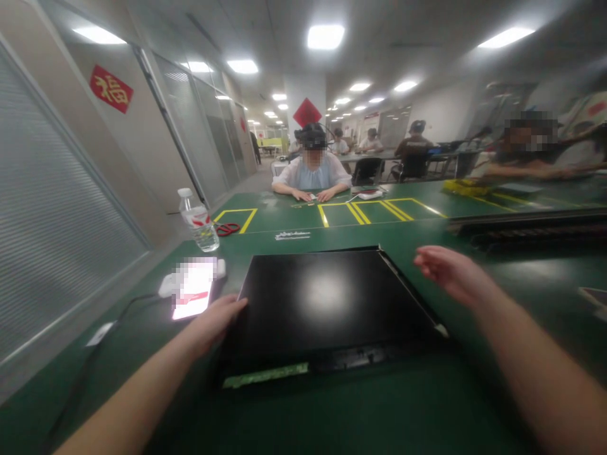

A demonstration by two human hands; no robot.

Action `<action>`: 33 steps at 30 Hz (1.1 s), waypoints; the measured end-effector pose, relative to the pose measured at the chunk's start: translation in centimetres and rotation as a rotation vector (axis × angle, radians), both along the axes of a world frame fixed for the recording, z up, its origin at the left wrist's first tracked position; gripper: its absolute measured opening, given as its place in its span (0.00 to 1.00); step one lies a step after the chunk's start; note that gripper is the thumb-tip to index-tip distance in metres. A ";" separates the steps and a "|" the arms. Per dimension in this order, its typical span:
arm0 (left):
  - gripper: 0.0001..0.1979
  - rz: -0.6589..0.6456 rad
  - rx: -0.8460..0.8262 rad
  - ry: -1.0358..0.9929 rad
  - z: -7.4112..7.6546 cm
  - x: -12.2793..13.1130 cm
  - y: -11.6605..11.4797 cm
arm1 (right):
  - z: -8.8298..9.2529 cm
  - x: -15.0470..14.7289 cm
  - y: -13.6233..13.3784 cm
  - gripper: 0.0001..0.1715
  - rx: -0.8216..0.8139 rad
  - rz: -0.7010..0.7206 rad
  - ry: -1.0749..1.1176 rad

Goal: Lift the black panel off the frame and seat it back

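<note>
A black flat display panel [327,303] lies on the green table in front of me. Along its near edge runs a narrow green strip [265,375] that looks like a circuit board. My left hand [220,322] grips the panel's left edge, thumb on top and the other fingers mostly hidden. Apart from the panel, beyond its right edge, my right hand [443,268] is raised with loosely curled fingers. It is somewhat blurred, and nothing shows in it.
Left of the panel are a lit phone [196,287], a white charger with a cable, and a water bottle [199,221]. Red scissors [228,229] lie behind. Dark long parts [531,227] lie at right. A person [312,167] sits opposite, hands on the table.
</note>
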State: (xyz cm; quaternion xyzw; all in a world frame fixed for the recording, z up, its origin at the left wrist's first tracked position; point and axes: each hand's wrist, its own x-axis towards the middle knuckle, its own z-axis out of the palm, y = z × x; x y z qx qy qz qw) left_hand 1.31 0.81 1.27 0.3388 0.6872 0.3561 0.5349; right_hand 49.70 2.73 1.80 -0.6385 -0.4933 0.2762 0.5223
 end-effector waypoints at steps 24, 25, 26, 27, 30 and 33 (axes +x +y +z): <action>0.19 0.101 0.111 -0.207 1.5 1.7 -2.4 | -4.7 0.3 0.1 0.14 -0.186 0.054 -0.601; 0.19 0.103 0.112 -0.208 1.5 1.8 -2.4 | -4.8 0.3 0.1 0.14 -0.188 0.050 -0.594; 0.19 0.102 0.115 -0.208 1.4 1.9 -2.3 | -4.8 0.3 0.1 0.13 -0.189 0.051 -0.592; 0.19 0.095 0.117 -0.208 1.3 1.9 -2.3 | -4.8 0.3 0.1 0.13 -0.190 0.054 -0.595; 0.20 0.076 0.121 -0.205 0.8 1.8 -2.3 | -4.9 0.2 0.1 0.14 -0.194 0.058 -0.618; 0.25 0.091 0.131 -0.186 0.3 1.5 -2.2 | -4.9 0.1 0.1 0.15 -0.213 0.063 -0.647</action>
